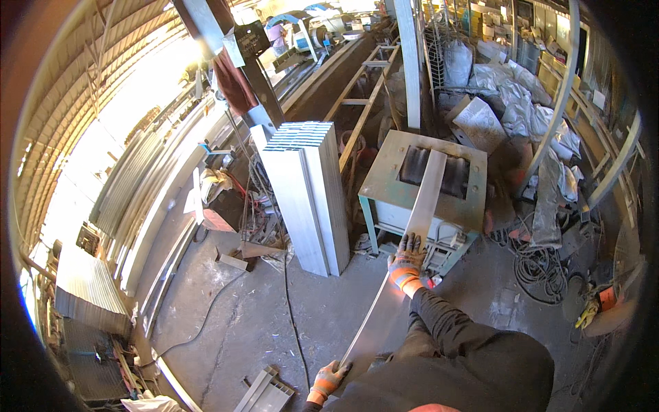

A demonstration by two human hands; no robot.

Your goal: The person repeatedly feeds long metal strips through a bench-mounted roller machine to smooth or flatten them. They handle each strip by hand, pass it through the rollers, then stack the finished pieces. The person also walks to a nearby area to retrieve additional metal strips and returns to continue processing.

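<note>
Head view shows us gripping a long metal strip (pixel 412 226): our gloved left hand (pixel 328 380) clasps its near end, our gloved right hand (pixel 406 261) its middle, its far end on the roller machine (pixel 384 175).

A long, smooth, dull-grey sheet-metal strip (pixel 405 254) lies on a worn green metal machine table (pixel 384 175), above rough concrete floor (pixel 261 323).

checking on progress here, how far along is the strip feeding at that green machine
Looks mid-way on this piece. Done: the long metal strip already lies across the green machine, its far end over the rollers. In hand: the right hand holds it near the machine and the left hand grips the near end. Left: a stack of upright sheets stands beside the machine.
</note>
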